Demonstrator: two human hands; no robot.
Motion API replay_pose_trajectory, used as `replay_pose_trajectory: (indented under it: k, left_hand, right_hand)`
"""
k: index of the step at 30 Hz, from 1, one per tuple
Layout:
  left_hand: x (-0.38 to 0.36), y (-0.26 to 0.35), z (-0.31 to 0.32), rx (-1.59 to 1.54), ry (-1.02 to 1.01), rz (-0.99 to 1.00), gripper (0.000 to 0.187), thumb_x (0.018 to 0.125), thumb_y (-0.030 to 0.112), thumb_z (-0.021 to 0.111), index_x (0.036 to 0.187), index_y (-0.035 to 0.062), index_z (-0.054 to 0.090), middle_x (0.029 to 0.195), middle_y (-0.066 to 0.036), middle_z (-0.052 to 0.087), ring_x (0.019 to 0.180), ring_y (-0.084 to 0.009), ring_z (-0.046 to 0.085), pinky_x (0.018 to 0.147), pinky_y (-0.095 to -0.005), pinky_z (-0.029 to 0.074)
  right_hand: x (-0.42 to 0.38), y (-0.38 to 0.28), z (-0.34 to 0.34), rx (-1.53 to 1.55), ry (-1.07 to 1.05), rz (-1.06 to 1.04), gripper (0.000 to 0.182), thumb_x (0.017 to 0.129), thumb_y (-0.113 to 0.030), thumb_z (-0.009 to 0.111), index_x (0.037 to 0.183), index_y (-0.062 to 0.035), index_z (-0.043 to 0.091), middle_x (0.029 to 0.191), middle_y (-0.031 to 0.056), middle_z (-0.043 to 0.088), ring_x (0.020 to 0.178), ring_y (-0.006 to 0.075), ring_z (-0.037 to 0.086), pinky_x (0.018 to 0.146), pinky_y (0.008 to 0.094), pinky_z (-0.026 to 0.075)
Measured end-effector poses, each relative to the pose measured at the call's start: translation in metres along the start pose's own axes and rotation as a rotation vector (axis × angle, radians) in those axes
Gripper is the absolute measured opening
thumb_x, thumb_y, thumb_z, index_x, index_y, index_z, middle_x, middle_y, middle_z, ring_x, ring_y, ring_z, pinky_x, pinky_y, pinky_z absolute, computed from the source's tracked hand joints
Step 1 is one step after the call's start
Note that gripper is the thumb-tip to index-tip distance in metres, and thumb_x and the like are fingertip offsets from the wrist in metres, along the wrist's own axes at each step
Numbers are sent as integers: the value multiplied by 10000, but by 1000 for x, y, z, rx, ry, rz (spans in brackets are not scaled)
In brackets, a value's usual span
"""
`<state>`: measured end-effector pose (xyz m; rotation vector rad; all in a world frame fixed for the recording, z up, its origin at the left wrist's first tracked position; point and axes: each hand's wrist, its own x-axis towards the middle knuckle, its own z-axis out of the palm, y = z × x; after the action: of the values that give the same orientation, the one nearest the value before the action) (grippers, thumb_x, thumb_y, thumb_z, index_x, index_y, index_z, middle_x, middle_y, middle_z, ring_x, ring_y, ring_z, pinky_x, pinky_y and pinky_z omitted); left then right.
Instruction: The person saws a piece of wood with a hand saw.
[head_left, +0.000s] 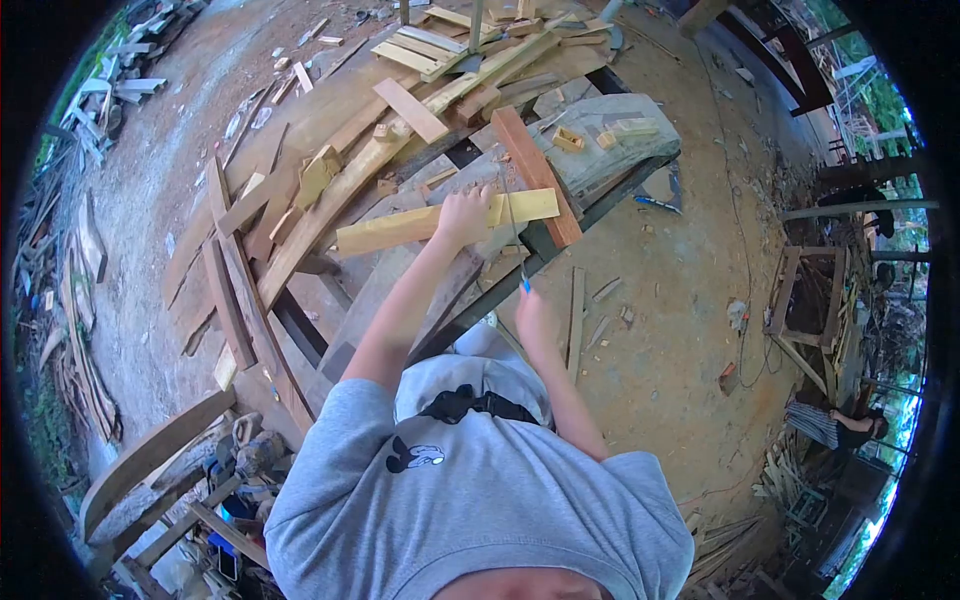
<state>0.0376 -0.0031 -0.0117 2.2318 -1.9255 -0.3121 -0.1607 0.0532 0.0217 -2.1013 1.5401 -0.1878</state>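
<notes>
A pale yellow wooden board [390, 230] lies slantwise across the workbench in front of me. My left hand [465, 215] grips it from above, right of its middle, with the fingers bent over the far edge. Close to the body, my right hand [537, 312] is closed round the blue handle of a handsaw [513, 222]. The thin blade runs away from me across the board, right of my left hand; how deep it sits in the wood cannot be made out. A reddish-brown wooden beam [530, 165] lies crosswise by the board's right end.
Planks and offcuts [405, 108] are heaped on the bench's far and left sides. Small wood blocks [568, 139] rest on the thick slab [630, 150]. A blue-handled tool [657, 204] lies right of the bench. Another person [845, 425] is at the far right.
</notes>
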Motion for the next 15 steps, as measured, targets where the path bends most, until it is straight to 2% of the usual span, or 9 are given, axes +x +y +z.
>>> replay_pose_trajectory:
  k: [3,8,11,15]
  left_hand:
    - [1,-1,5,20,17,2,507,587,222,614,1027,47,436,917,-121,569,845,-278,574,659,-357,473]
    - [2,-3,11,0,115,28,487,589,223,611,1019,59,453,915,-104,575,822,-260,584,649,-354,472]
    - [7,-6,14,7,61,4,476,588,220,613,1009,60,458,901,-99,582,793,-256,592,649,-357,471]
    - [3,1,1,12,13,-8,479,577,209,634,999,58,465,896,-108,587,782,-258,597,646,-348,473]
  right_hand:
    - [-14,10,-10,-79,-81,26,318,866,-257,400,752,-6,558,671,229,572,658,381,569,552,465,441]
    - [38,-11,-11,3,-65,-31,335,863,-255,393,770,14,570,694,227,577,701,384,571,585,457,442]
    - [48,-17,-5,-13,-24,-59,342,862,-258,389,765,13,573,715,229,577,707,380,571,596,462,440]
    - [17,-16,-31,-16,-72,-13,332,853,-268,425,741,5,577,692,224,568,691,386,558,597,460,433]
